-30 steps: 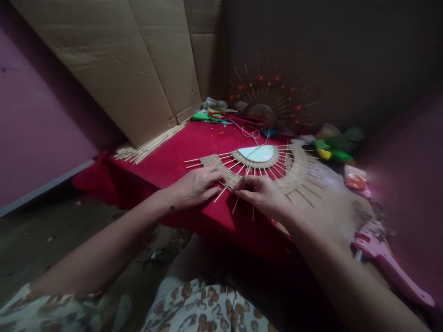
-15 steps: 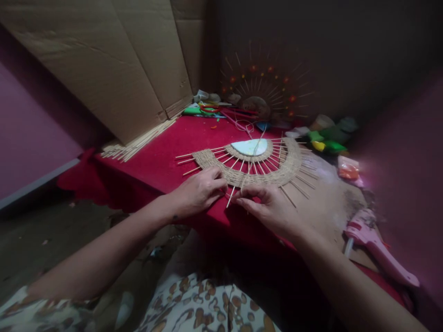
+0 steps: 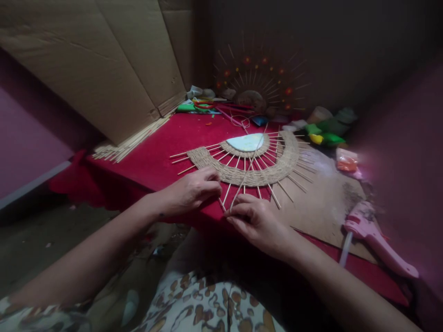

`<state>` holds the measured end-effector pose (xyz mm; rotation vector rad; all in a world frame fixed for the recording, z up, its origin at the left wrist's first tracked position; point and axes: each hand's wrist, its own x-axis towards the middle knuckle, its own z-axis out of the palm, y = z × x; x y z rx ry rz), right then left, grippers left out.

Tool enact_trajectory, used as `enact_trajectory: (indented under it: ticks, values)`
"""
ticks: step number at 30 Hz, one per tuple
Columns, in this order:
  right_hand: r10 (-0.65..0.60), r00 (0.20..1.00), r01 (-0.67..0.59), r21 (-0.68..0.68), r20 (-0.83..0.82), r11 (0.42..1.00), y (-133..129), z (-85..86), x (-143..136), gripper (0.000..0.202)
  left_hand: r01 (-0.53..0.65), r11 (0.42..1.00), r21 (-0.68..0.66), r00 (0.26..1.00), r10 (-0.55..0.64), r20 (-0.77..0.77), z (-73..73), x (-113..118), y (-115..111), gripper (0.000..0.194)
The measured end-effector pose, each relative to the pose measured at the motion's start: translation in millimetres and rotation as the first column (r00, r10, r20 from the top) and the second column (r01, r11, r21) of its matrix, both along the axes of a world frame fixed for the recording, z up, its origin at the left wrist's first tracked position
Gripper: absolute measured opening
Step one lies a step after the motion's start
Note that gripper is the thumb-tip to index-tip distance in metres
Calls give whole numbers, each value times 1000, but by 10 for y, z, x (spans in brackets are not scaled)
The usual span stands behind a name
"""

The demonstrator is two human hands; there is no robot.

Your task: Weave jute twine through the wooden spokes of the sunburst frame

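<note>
Crafting is filling a cramped corner here, looking like a small home workshop: a red cloth is covering the table, a pink glue gun is lying on a board, sticks are lining up along the cardboard, a twine-woven fan is spreading out, and pink walls are closing in on both sides.

Right hand farther from woven band

Whitish clothing with brown blotches shows bottom centre, a similar sleeve lower left; the left wrist bears a small dark mark
</note>
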<state>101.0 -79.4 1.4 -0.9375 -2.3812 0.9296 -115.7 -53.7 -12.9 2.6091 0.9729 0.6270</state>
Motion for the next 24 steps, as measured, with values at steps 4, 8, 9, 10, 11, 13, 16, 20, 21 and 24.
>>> enact_trajectory:
  ticks: [4, 8, 9, 10, 11, 13, 16, 20, 21, 24]
  values:
    - [31, 998, -32, 21, 51, 999, -17, -19, -16, 15, -6, 999, 53, 999, 9, -43, -11, -29, 7, 21]
    - [30, 995, -38, 80, 94, 996, -19, -51, -19, 15, -48, 991, 126, 993, 61, -104, -53, -64, 2, 20]
    - [25, 994, -34, 87, 102, 996, -18, -56, -20, 15, -65, 987, 144, 989, 83, -121, -63, -67, -5, 20]
    - [18, 994, -28, 86, 108, 996, -15, -58, -21, 15, -85, 983, 162, 985, 107, -137, -69, -67, -13, 21]
    - [9, 994, -18, 82, 111, 996, -12, -57, -23, 15, -105, 979, 176, 980, 132, -149, -73, -61, -23, 21]
    - [-8, 993, -1, 74, 121, 997, -7, -47, -32, 15, -147, 972, 182, 971, 177, -160, -74, -37, -43, 22]
    - [-8, 992, -6, 106, 129, 994, -14, -21, -60, 16, -213, 962, 171, 959, 239, -153, -76, 12, -64, 21]
    - [31, 991, -58, 221, 127, 974, -49, -21, -110, 20, -260, 950, 175, 947, 286, -146, -98, 52, -76, 23]
    - [43, 991, -72, 242, 124, 968, -58, -29, -118, 21, -276, 946, 171, 942, 302, -146, -103, 59, -79, 23]
    - [56, 992, -85, 268, 116, 960, -74, -51, -120, 23, -347, 926, 151, 916, 369, -155, -105, 91, -95, 22]
